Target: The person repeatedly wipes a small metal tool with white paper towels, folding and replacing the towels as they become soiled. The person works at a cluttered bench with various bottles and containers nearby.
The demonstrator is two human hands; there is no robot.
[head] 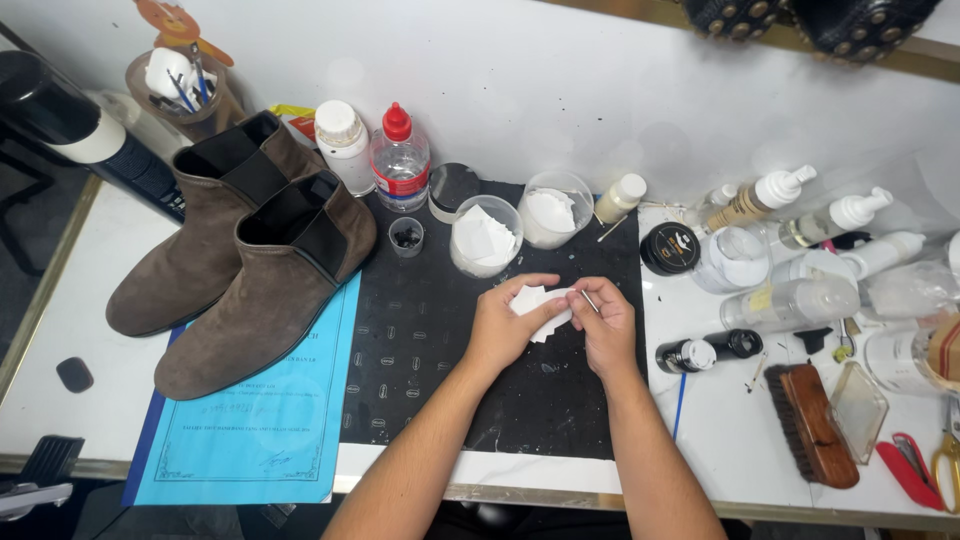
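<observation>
Both hands meet over the black mat (450, 340) in the middle of the worktop (90, 330). The left hand (503, 325) has its fingers closed on a small piece of white paper (538, 303). The right hand (607, 322) pinches a thin stick (587, 300) and touches the same paper. Two brown suede boots (245, 260) lie toward the left edge, partly on a blue sheet (260, 420). A wooden brush (812, 425) lies near the right edge.

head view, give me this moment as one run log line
left hand: holds white pad | right hand: holds thin stick at pad | over black mat | boots left
</observation>
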